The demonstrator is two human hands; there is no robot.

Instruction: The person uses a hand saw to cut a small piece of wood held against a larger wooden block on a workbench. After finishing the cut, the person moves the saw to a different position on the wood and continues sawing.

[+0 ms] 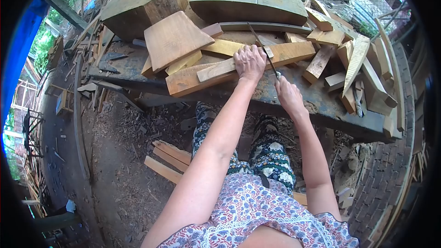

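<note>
My left hand (pixel 251 62) presses down on a short wooden strip (pixel 213 70), its fingers curled over the wood. Beneath that strip is a thicker wooden beam (pixel 183 82) lying across the workbench. In my right hand (pixel 290 95) is the handle of a handsaw. The narrow dark blade of the handsaw (pixel 258 40) slants away up and to the left, across the strip's right end, just right of my left fingers. Part of the handle is hidden inside my grip.
A trapezoid board (pixel 178 41) leans on wood pieces at the left of the workbench (pixel 220 95). Behind stand a large wood block (pixel 142 4) and a long curved block (pixel 248 1). Offcuts (pixel 356 64) pile up at right. Planks (pixel 167 160) lie on the ground.
</note>
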